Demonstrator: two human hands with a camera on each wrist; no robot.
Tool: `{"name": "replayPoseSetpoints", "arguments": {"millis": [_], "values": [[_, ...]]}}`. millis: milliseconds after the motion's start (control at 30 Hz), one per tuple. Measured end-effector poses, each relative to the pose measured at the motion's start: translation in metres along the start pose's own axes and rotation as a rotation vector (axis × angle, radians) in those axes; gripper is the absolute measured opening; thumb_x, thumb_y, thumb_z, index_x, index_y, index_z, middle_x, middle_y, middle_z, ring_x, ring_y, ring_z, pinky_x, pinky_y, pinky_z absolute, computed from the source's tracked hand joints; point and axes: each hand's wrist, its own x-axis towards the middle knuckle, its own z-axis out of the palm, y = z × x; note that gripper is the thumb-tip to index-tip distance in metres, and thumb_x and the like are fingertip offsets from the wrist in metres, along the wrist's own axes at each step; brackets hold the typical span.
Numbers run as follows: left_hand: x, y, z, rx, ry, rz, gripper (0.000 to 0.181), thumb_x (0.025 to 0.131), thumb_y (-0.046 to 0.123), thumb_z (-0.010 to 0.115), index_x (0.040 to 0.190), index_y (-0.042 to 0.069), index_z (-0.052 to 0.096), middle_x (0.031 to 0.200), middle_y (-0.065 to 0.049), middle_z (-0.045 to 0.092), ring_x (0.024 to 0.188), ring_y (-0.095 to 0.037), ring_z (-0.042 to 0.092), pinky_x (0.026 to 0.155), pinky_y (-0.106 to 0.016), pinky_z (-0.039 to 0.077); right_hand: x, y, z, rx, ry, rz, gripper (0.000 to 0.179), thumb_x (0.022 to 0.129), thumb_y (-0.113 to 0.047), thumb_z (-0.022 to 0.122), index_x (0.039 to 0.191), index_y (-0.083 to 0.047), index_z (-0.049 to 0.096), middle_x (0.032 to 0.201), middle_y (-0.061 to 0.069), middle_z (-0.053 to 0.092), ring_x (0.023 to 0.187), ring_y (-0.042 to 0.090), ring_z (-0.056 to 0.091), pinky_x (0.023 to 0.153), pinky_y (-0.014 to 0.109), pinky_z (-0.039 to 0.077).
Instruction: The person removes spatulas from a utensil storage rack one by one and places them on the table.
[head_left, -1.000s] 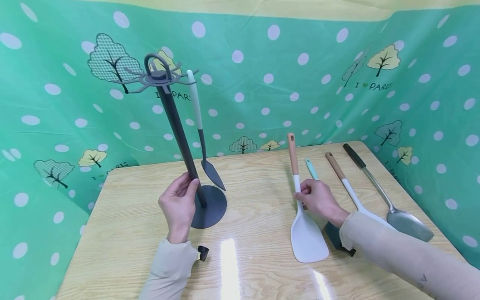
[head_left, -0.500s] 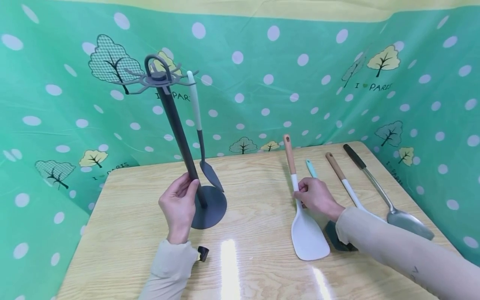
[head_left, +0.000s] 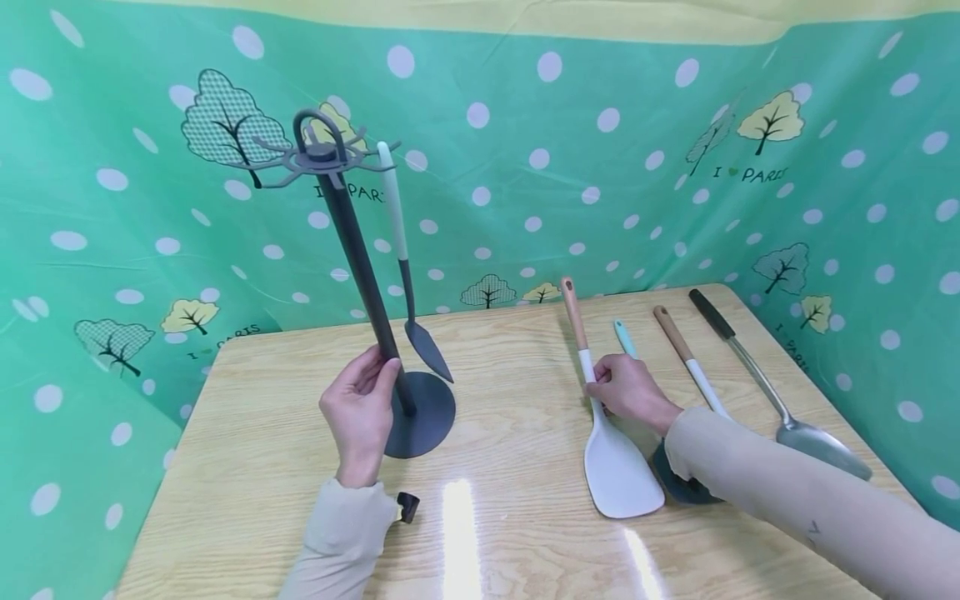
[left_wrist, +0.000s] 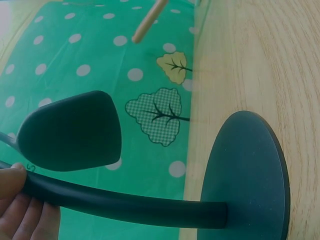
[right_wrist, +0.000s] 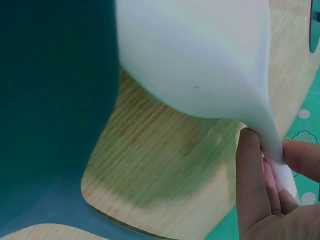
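Observation:
My left hand [head_left: 362,412] grips the black pole [head_left: 358,258] of a utensil stand low down, just above its round base [head_left: 435,429]. From a hook of the stand's top ring hangs a dark turner [head_left: 427,348] with a pale handle; its blade [left_wrist: 75,132] fills much of the left wrist view's left side. My right hand [head_left: 628,390] pinches a white spatula [head_left: 621,475] with a wooden handle by its white neck, thumb on one side and fingers on the other. In the right wrist view the white blade [right_wrist: 200,65] is close over the table, its shadow below.
Right of the spatula lies a dark-bladed utensil [head_left: 678,479] with a turquoise handle [head_left: 624,337], partly under my right arm. Beyond are a wooden-handled white utensil [head_left: 678,337] and a metal turner [head_left: 821,450] with a black handle. A green dotted curtain [head_left: 510,225] backs the wooden table [head_left: 510,400].
The white spatula's handle end has tipped left and slightly down, while its blade has shifted a little right and up. The hanging turner sways slightly. My left hand keeps its hold on the pole.

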Motion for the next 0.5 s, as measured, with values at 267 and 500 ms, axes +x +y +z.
{"name": "replayPoseSetpoints", "arguments": {"millis": [267,500], "values": [[0.000,-0.001,0.000,-0.004,0.000,-0.006,0.029,0.081,0.011,0.077,0.109,0.005,0.072,0.100,-0.012,0.072,0.086,-0.018,0.070,0.076,-0.021,0.056,0.008,0.001,0.000,-0.065,-0.031,-0.007,0.016,0.087,-0.009,0.067,0.078,-0.002,0.057,0.069,0.009,0.058,0.054,0.017,0.058,0.047,0.026,0.049],[0.000,0.007,0.001,0.006,0.006,-0.009,0.028,0.081,0.001,0.075,0.108,-0.001,0.071,0.098,-0.015,0.071,0.085,-0.021,0.070,0.076,-0.022,0.056,0.013,0.001,0.001,-0.092,-0.057,0.020,0.018,0.086,-0.010,0.068,0.076,-0.002,0.056,0.066,0.007,0.056,0.054,0.015,0.056,0.046,0.025,0.047]]}}
